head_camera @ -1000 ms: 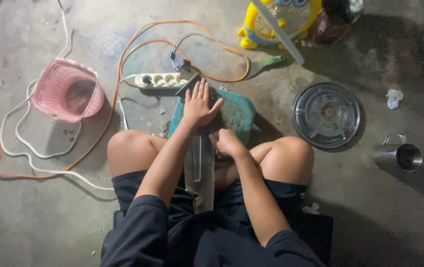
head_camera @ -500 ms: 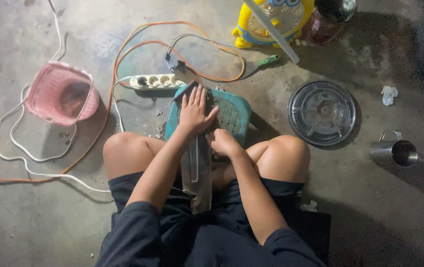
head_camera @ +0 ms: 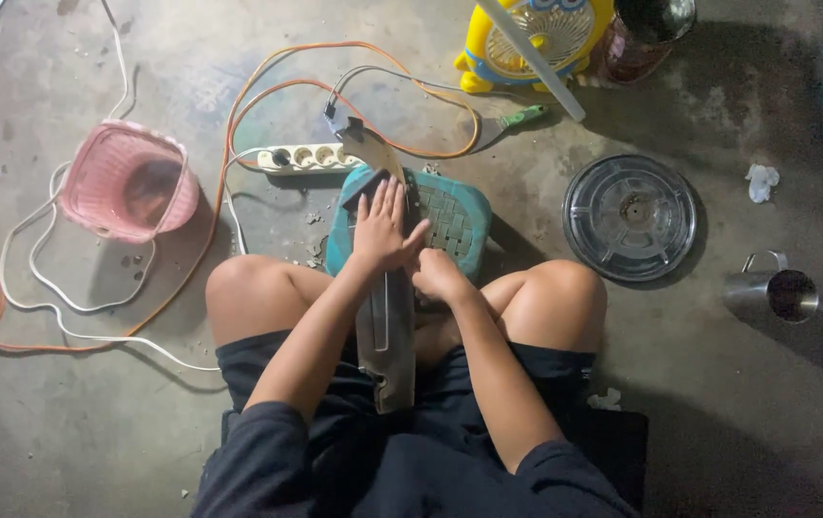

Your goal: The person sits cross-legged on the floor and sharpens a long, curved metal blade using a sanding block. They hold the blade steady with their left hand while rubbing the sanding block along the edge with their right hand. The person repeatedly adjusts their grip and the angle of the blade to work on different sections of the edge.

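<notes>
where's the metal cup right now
In the head view the metal cup lies on its side on the concrete floor at the far right, just below and right of the round clear lid, beyond the person's right knee.

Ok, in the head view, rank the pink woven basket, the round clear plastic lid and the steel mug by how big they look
1. Pink woven basket and round clear plastic lid: look about alike, so no ranking between them.
2. Steel mug: clearly smallest.

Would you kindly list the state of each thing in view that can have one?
Left hand: flat, fingers spread, pressing on the long metal piece.
Right hand: closed around the long metal piece.
Long metal piece: lying across the teal stool.
Pink basket: upright.
Metal cup: on its side.
Power strip: one plug in.
</notes>
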